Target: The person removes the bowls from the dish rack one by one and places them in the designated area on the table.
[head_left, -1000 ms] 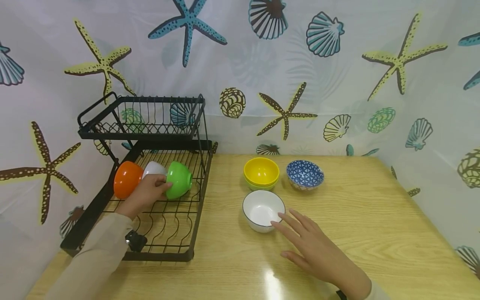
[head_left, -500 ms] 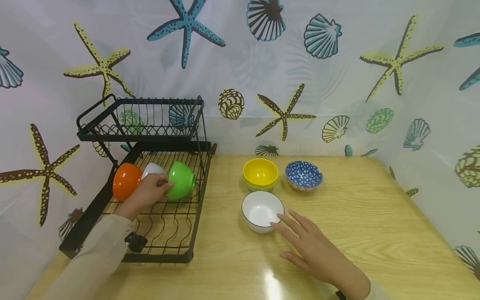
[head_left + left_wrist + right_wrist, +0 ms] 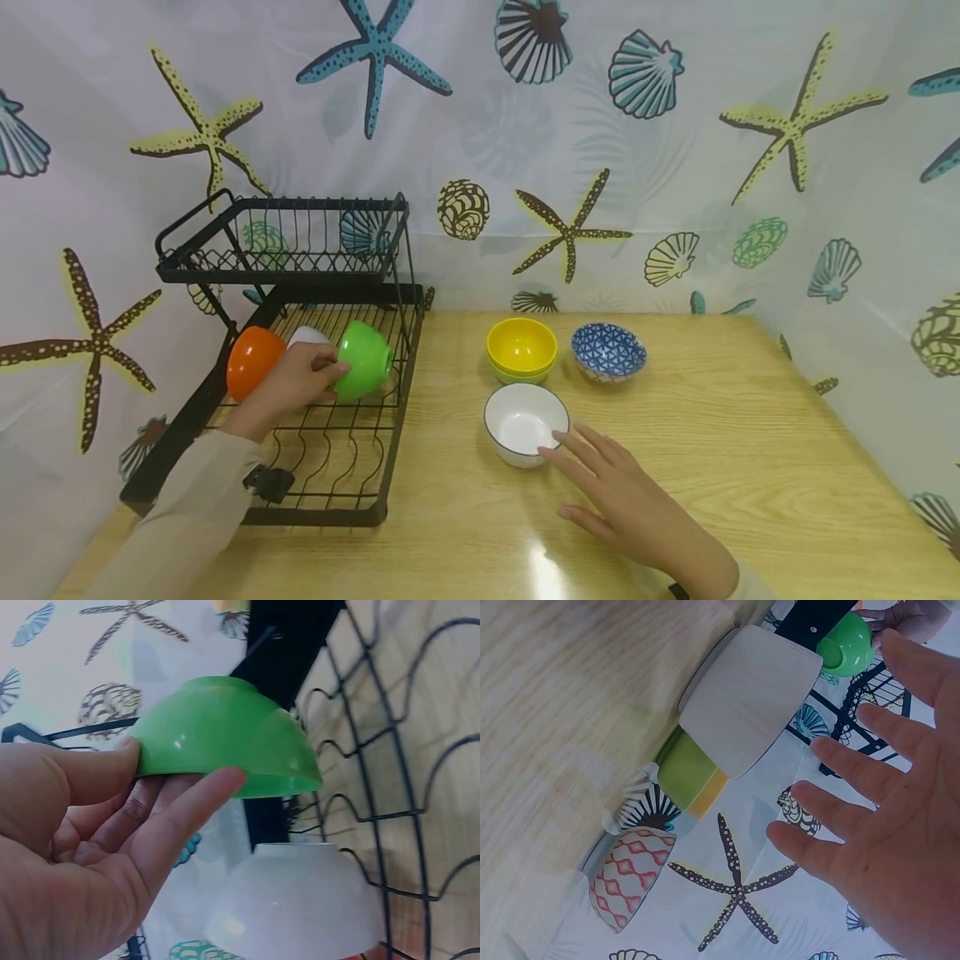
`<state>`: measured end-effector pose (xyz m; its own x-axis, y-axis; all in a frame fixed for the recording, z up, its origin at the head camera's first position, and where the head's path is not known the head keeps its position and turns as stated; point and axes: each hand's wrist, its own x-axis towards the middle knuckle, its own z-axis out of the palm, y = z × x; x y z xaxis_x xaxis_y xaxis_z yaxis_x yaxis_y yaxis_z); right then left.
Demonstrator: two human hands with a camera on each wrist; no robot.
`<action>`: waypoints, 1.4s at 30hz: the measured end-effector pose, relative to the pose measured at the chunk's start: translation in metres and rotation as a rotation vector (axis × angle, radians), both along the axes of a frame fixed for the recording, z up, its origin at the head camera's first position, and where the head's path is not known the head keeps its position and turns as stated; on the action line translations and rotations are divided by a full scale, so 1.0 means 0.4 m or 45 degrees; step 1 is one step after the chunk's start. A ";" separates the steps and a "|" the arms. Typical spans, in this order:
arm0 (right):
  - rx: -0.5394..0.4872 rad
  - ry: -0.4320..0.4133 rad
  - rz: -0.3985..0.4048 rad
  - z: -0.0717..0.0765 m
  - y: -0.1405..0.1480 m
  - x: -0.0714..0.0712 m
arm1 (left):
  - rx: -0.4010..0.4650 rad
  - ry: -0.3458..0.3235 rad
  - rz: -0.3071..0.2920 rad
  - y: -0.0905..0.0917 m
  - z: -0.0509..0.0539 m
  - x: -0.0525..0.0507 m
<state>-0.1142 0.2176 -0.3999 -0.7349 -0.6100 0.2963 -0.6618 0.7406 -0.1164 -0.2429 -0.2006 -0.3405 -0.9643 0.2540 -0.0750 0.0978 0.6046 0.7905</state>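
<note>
My left hand [image 3: 288, 387] pinches the rim of a green bowl [image 3: 364, 362] over the lower tier of the black rack [image 3: 322, 515]. In the left wrist view the thumb lies at the rim of the green bowl [image 3: 225, 735], fingers beneath it. Beside it a white bowl [image 3: 300, 900] stands on edge in the rack, with an orange bowl [image 3: 253, 363] to its left. My right hand [image 3: 637, 508] is spread at the near right side of a white bowl [image 3: 525, 421] on the table; whether they touch I cannot tell.
Behind the table's white bowl, a yellow bowl [image 3: 522, 344] is stacked in a light green one [image 3: 522, 377]. To their right is a blue patterned bowl [image 3: 609, 350]. The rack's upper tier [image 3: 277, 275] overhangs its back part.
The green bowl has shifted slightly right and tilted in my left hand, a little away from the rack's white bowl. My right hand has barely moved.
</note>
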 end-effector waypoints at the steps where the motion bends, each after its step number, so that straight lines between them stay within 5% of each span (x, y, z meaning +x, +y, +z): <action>1: -0.001 -0.002 0.002 0.000 -0.001 0.001 | 0.002 0.004 0.003 -0.001 0.004 0.004; 10: 0.011 0.003 0.012 0.000 -0.002 0.001 | 0.001 0.004 -0.001 -0.005 0.037 0.037; 30: 0.015 0.020 0.027 0.001 0.002 -0.006 | -0.061 0.107 -0.027 0.022 0.072 0.104; 42: 0.021 0.007 0.015 -0.001 -0.003 -0.005 | -0.012 0.086 -0.001 0.039 0.089 0.147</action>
